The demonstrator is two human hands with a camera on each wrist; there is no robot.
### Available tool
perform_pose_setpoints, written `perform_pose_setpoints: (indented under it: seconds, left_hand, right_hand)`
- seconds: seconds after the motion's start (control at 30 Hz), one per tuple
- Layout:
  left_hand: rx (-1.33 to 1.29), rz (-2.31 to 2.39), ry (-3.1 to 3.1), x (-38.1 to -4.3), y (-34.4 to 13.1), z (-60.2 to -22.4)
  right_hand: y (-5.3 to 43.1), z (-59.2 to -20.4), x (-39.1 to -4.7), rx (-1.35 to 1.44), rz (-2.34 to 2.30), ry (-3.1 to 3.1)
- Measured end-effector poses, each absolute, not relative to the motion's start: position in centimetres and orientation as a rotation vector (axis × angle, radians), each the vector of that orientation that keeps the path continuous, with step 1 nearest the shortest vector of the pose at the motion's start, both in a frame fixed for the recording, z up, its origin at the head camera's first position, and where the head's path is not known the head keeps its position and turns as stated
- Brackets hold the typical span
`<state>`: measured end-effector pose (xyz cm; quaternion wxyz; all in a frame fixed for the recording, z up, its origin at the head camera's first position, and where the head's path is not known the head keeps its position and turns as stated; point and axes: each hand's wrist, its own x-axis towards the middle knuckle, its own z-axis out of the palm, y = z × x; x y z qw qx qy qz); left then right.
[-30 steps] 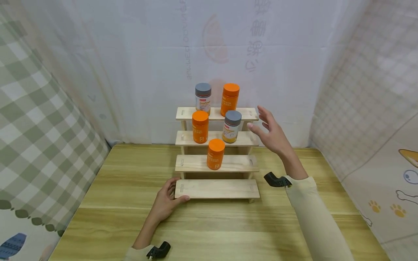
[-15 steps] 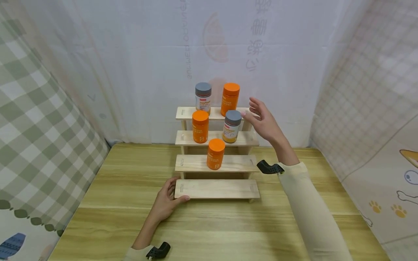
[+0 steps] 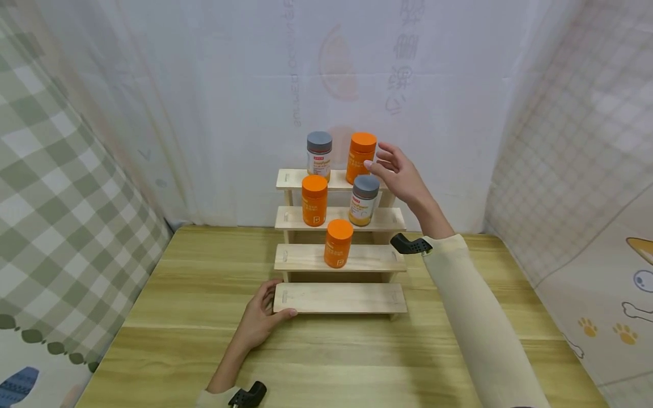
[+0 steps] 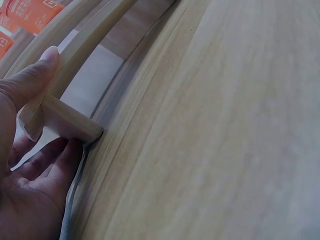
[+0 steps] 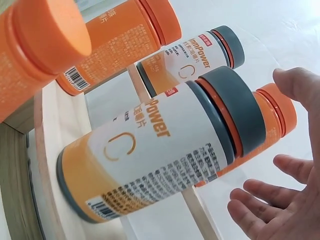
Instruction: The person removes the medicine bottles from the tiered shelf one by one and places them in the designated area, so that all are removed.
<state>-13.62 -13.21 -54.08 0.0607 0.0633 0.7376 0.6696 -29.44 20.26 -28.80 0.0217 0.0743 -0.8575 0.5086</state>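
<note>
A four-tier wooden display stand (image 3: 342,298) stands on the table. My left hand (image 3: 257,322) grips the left end of its lowest tier; in the left wrist view the thumb (image 4: 37,75) lies on the board's edge and the fingers reach round the leg. On the top tier stands an orange bottle (image 3: 359,162), beside a grey-lidded bottle (image 3: 319,161). My right hand (image 3: 404,177) is at the right of that orange bottle, fingers loosely spread, thumb overlapping it in the head view. Below it, on the second tier, is another grey-lidded bottle (image 5: 150,150).
A second orange bottle (image 3: 314,201) occupies the left of the second tier, and a third orange bottle (image 3: 337,245) the middle of the tier below. White printed curtain (image 3: 229,113) hangs behind the stand. Checked cloth (image 3: 56,170) borders the table's left side.
My right hand has moved left and farther back, from beside the stand's right end to the orange bottle on the top tier. The left hand keeps its grip on the stand.
</note>
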Motion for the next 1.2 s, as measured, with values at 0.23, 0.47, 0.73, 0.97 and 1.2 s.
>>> perform_pose_setpoints:
  seconds: [0.23,0.47,0.73,0.97,1.2]
  left_hand:
    - [0.189,2.023,2.226,-13.8,-13.3,-54.1]
    - [0.180,2.027,2.224,-13.8,-13.3,-54.0]
    - [0.177,2.039,2.218,-13.8,-13.4,-54.0]
    - [0.190,2.039,2.213,-13.7,-13.3,-54.1]
    - [0.199,2.039,2.215,-13.8,-13.2,-54.2]
  right_hand:
    - [18.9,-28.5,-31.0,0.212,1.613,-2.634]
    - [17.6,-28.6,-31.7,0.134,1.612,-2.620]
    - [17.2,-28.6,-31.7,0.135,1.661,-2.566]
    - [17.6,-28.8,-31.5,0.118,1.652,-2.556]
    - [18.5,-28.9,-30.9,0.091,1.678,-2.526]
